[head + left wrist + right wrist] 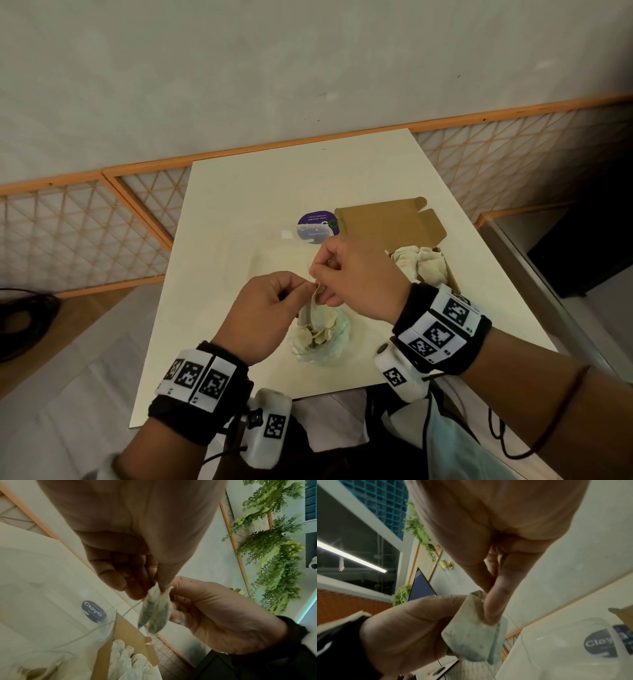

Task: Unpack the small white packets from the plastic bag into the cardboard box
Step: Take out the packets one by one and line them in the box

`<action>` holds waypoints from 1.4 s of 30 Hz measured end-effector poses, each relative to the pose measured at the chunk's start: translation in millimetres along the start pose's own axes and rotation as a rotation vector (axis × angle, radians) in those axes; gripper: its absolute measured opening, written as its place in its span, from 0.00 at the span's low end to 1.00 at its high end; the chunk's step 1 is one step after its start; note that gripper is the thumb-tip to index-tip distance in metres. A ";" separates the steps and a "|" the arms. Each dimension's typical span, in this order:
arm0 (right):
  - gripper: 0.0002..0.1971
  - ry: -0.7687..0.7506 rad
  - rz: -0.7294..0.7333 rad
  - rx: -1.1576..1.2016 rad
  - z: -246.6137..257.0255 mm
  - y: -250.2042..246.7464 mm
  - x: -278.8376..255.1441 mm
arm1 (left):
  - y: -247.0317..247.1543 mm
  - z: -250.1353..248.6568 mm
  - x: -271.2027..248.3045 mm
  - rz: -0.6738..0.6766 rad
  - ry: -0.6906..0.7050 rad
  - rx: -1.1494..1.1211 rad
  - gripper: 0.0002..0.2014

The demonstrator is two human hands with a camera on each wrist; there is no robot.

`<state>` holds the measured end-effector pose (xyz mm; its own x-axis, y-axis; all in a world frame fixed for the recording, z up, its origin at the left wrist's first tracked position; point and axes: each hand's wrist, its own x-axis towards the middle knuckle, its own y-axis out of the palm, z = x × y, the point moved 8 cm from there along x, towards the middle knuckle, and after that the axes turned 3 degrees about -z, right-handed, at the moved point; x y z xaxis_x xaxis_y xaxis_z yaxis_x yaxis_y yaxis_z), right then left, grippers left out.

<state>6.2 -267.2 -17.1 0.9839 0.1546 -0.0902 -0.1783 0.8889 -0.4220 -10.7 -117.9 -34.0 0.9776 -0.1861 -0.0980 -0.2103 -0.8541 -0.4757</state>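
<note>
A small white packet (310,310) with dark contents hangs just above the open plastic bag (325,339), which lies crumpled on the table with more packets in it. My left hand (306,286) pinches the packet's top edge. My right hand (320,279) pinches the same packet from the other side. The left wrist view shows the packet (154,609) as two thin lobes with a fine thread trailing off. In the right wrist view the packet (471,632) sits between both hands. The cardboard box (387,222) stands open at the right, with several packets (421,265) inside.
A clear plastic container (270,253) lies behind the hands, with a round purple sticker (317,226) beside the box flap. The white table (239,192) is narrow, and its right edge runs close to the box. A lattice screen (85,233) lines the far wall.
</note>
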 end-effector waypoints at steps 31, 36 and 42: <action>0.04 0.146 0.169 -0.115 -48.7 0.5 23.2 | 6.4 -17.3 -0.8 -0.054 0.131 -0.121 0.04; 0.03 0.152 0.240 -0.251 -66.3 -12.5 9.6 | 21.2 -11.7 14.3 -0.007 0.052 -0.277 0.07; 0.10 0.121 0.074 -0.104 -49.5 -69.1 -13.1 | 37.7 -22.0 26.2 0.021 0.065 -0.299 0.04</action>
<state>4.9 -352.1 -31.4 0.9603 0.1591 -0.2293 -0.2566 0.8264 -0.5012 6.8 -165.8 -35.2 0.9728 -0.2276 -0.0442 -0.2318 -0.9530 -0.1949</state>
